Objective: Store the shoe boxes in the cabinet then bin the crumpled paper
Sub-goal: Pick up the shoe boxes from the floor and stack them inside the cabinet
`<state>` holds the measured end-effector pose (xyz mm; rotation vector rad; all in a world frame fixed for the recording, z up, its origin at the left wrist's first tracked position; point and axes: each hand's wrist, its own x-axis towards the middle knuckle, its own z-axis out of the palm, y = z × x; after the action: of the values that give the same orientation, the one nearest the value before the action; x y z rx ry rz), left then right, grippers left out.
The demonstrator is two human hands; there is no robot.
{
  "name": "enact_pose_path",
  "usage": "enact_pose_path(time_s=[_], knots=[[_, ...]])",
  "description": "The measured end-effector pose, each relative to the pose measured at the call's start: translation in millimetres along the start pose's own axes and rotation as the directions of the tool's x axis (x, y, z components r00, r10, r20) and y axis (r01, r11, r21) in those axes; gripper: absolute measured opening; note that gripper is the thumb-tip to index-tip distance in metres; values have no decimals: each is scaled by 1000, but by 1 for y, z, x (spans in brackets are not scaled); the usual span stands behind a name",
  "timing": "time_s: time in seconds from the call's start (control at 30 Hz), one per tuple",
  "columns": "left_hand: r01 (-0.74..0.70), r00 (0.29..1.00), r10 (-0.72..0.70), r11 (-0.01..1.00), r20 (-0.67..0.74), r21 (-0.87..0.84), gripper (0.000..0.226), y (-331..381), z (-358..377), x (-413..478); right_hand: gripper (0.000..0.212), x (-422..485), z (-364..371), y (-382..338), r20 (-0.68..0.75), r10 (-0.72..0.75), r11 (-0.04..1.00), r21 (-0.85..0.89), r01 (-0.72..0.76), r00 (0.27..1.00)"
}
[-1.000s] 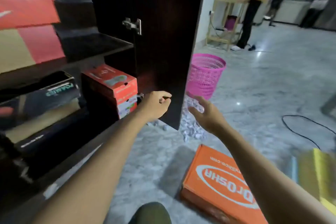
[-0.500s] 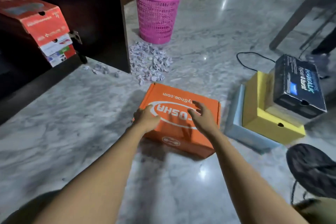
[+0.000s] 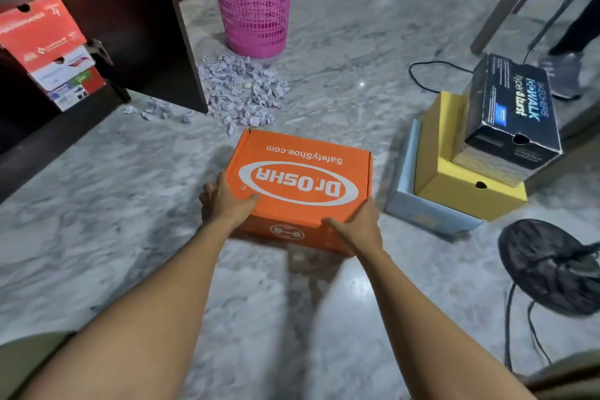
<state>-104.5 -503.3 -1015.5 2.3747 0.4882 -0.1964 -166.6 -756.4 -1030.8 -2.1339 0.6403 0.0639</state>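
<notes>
Around the orange box (image 3: 302,178), left hand (image 3: 224,201) and right hand (image 3: 360,227) (grips curled) clasp it.

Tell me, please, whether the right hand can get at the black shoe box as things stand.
Probably, though not at once: the right hand grips the orange box, as does the left hand. The black box sits uncovered on top of its stack to the right, with nothing between.

Two hands (image 3: 224,201) (image 3: 360,227), one basket (image 3: 256,6), at least five shoe boxes (image 3: 302,172) (image 3: 422,214) (image 3: 461,195) (image 3: 509,107) (image 3: 39,36).
</notes>
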Motion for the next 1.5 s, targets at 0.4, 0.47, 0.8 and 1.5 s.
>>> enact_pose_path(time_s=[0.4, 0.47, 0.8, 1.5], knots=[[11, 998, -5, 996, 65, -90, 101, -32, 9, -6, 79, -7, -12, 51, -17, 75, 925, 374, -63, 997], [30, 996, -17, 990, 90, -141, 105, -34, 8, -4, 81, -7, -13, 53, 33, 64, 922, 379, -72, 997], [32, 981, 14, 973, 195, -227, 99, -44, 7, -6, 106, -6, -18, 51, 96, -69, 923, 384, 27, 993], [-107, 989, 127, 963, 69, -248, 94, -35, -33, -16, 102, 8, -33, -6, 99, -306, 912, 314, 262, 947]])
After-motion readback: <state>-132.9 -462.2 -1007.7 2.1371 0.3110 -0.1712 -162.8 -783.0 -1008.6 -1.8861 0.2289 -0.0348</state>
